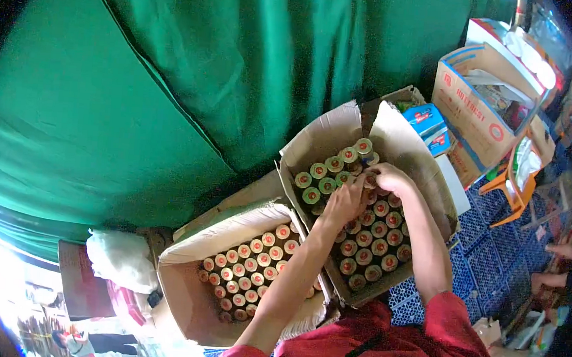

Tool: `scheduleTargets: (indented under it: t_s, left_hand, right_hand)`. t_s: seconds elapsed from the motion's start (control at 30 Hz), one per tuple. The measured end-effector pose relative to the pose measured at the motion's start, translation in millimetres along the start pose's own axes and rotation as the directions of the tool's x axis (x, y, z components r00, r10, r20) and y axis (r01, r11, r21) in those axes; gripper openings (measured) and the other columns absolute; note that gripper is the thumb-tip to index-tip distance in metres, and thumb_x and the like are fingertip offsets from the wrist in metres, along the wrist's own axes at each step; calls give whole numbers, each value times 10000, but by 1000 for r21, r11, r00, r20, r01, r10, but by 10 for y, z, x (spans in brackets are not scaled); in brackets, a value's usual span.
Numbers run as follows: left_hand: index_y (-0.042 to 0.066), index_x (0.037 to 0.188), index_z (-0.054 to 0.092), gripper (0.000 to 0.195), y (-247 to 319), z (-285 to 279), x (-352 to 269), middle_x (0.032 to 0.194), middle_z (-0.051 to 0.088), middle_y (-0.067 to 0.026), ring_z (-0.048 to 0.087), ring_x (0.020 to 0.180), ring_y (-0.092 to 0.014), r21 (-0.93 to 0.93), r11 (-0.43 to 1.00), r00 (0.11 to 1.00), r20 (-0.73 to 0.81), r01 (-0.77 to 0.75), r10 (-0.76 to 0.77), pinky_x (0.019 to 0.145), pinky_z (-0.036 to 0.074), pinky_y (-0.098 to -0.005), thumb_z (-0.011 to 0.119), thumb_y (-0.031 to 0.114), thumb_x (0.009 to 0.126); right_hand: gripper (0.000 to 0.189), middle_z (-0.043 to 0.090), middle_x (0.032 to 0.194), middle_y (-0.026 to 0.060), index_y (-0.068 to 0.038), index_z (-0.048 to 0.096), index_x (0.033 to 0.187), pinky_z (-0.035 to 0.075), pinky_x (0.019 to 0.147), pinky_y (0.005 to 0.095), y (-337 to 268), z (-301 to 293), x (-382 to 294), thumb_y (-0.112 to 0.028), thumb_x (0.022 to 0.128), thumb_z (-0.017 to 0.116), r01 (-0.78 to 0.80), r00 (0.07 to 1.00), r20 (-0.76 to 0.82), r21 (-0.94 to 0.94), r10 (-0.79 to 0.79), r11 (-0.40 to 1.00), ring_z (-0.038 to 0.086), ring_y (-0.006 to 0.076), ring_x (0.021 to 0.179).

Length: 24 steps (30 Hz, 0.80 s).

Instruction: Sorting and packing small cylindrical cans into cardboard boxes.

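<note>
My left hand point(348, 202) and my right hand point(390, 179) meet inside an open cardboard box point(314, 126). Between their fingertips is a round-topped cylindrical container point(370, 181), and both hands grip it from either side. Its lower part is hidden. Rows of similar containers point(379, 229) with pale gold tops and red centres stand upright in this box. At the far corner some sit higher, such as one container point(363, 146). A second open cardboard box point(179, 285) to the left holds many more of them, partly covered by my left forearm.
A green cloth curtain point(174, 71) hangs behind the boxes. Blue packets point(426, 123) and a large printed carton point(475, 102) stand at the right, near an orange plastic stool point(515, 204) on blue lattice floor tiles point(480, 247). A white plastic bag point(121, 259) lies at the left.
</note>
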<state>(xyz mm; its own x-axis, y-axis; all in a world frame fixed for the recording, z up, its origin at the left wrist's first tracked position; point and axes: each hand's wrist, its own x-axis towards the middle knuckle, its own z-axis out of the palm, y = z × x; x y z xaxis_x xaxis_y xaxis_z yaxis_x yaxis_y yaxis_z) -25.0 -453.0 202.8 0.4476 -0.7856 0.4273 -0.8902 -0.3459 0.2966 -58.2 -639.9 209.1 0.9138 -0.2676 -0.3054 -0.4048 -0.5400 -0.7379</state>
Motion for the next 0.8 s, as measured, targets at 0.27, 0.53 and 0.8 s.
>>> scheduleTargets:
  t_s: [0.27,0.53,0.8]
  left_hand:
    - [-81,1384,352,593,-205,229,11,1292,461,-340,560,886,-427,-172,977,987,126,125,-104,780,469,-504,477,4,810]
    - [-65,1410,320,578,623,-758,-128,1345,449,-323,471,1249,-411,-698,546,810,85,464,-580,1035,394,-397,410,337,1004]
    - [-43,1378,382,450,786,-1632,-930,1260,538,-286,538,1186,-379,-785,438,770,77,439,-634,1004,426,-415,448,184,994]
  right_hand:
    - [393,660,1120,197,-66,619,1187,469,895,341,-303,-237,-399,-56,808,516,135,987,-98,90,-126,987,634,281,1043]
    - [400,625,1119,173,-36,567,1148,500,871,355,-990,31,-1228,143,794,526,527,816,-305,43,-492,848,639,272,996]
    - [866,409,1403,239,-14,264,1446,341,1080,432,-1111,846,-1714,-90,744,764,398,914,-248,403,-320,824,404,365,1316]
